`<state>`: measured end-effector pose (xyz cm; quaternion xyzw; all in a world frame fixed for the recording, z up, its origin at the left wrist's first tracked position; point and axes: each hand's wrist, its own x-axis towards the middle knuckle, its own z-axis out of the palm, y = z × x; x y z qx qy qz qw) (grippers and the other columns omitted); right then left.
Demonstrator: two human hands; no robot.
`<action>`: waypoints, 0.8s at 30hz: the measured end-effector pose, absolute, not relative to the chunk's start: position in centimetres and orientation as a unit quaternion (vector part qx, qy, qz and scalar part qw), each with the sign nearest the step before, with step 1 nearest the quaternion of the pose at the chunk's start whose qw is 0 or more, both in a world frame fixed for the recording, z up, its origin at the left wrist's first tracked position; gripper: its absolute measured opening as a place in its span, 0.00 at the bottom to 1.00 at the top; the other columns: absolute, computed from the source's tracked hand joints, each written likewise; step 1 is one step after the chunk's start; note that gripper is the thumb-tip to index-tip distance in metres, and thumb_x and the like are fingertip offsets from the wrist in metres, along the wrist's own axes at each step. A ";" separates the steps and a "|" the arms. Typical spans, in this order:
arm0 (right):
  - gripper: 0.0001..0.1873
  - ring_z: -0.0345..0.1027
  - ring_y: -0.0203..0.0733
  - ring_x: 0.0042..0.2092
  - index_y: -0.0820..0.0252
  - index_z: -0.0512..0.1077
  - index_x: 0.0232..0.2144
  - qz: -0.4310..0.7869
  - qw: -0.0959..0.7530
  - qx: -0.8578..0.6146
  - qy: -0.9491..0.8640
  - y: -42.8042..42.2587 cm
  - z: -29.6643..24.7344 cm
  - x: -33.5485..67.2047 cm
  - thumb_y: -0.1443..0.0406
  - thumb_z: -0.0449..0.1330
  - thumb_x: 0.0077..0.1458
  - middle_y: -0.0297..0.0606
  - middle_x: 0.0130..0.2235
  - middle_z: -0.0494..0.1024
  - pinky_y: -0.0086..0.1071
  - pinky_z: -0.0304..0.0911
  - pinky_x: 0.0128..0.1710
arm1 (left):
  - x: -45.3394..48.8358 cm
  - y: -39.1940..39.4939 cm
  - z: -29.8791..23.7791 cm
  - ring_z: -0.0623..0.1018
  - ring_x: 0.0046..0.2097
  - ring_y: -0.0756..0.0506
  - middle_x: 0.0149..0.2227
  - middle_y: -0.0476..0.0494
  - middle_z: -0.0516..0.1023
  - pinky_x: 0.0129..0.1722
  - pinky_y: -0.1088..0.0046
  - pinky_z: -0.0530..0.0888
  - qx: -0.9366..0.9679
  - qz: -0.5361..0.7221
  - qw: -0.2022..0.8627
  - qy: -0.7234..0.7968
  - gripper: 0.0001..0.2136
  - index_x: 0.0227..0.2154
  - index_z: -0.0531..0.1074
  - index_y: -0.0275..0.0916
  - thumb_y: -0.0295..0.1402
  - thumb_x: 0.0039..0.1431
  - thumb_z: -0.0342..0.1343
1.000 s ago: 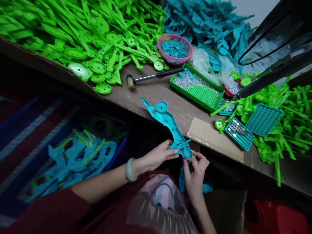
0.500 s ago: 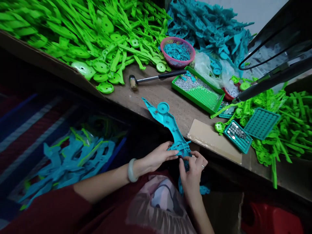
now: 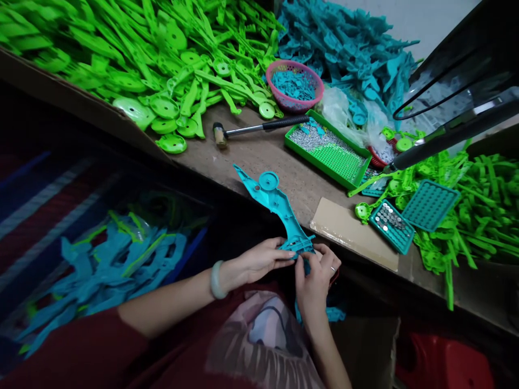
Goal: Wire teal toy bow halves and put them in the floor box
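A long blue plastic part (image 3: 279, 204), curved and hollow with a round cup near its pointed far end, lies between my hands, its far end over the table edge. My left hand (image 3: 265, 260), with a pale bangle at the wrist, grips its near end from the left. At the same end my right hand (image 3: 316, 275), wearing a ring, has its fingers closed on the part from the right. Whether a small piece sits between the right fingertips is hidden. The lowest stretch of the part is covered by my fingers.
A mallet (image 3: 259, 128) lies on the table (image 3: 227, 162) beside a green tray (image 3: 332, 154) of small metal pieces. Behind stand a pink basket (image 3: 294, 86) and heaps of green parts (image 3: 162, 59) and blue parts (image 3: 344, 43). Cardboard (image 3: 352, 235) lies at the edge; a crate with parts (image 3: 117, 265) is lower left.
My right fingers have curled further in over the blue part's near end. The view has shifted slightly; the left hand keeps its grip.
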<state>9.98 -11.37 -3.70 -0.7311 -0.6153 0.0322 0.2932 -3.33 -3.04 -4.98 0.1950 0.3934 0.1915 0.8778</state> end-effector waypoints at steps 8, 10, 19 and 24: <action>0.02 0.57 0.48 0.46 0.59 0.73 0.35 0.061 0.259 -0.707 -0.655 -9.3 -1.2 10.6 0.65 0.61 0.59 0.42 0.43 0.64 0.42 0.58 0.45 | -2.9 -3.8 -4.5 0.75 0.42 0.42 0.35 0.46 0.76 0.49 0.64 0.71 0.283 0.229 0.833 0.418 0.13 0.33 0.72 0.36 0.31 0.43 0.67; 0.03 0.57 0.48 0.44 0.59 0.73 0.33 0.073 0.225 -0.707 -0.666 -8.8 -0.2 10.5 0.65 0.62 0.57 0.41 0.42 0.64 0.42 0.57 0.43 | -2.9 -4.1 -3.9 0.74 0.42 0.41 0.35 0.46 0.76 0.48 0.65 0.70 0.322 0.241 0.814 0.419 0.11 0.33 0.72 0.36 0.29 0.45 0.65; 0.05 0.55 0.49 0.42 0.58 0.70 0.27 0.069 0.162 -0.714 -0.678 -10.0 3.3 8.8 0.71 0.59 0.53 0.41 0.39 0.64 0.41 0.53 0.39 | -3.6 -6.9 -2.2 0.72 0.48 0.41 0.43 0.42 0.74 0.54 0.65 0.68 0.519 0.315 0.672 0.424 0.11 0.39 0.71 0.39 0.24 0.52 0.53; 0.07 0.55 0.45 0.40 0.59 0.67 0.23 0.093 0.225 -0.712 -0.659 -9.9 2.8 9.0 0.74 0.58 0.50 0.37 0.37 0.62 0.40 0.54 0.41 | -3.3 -6.9 -2.1 0.75 0.45 0.40 0.38 0.44 0.76 0.49 0.65 0.71 0.476 0.297 0.713 0.420 0.11 0.38 0.71 0.38 0.25 0.49 0.56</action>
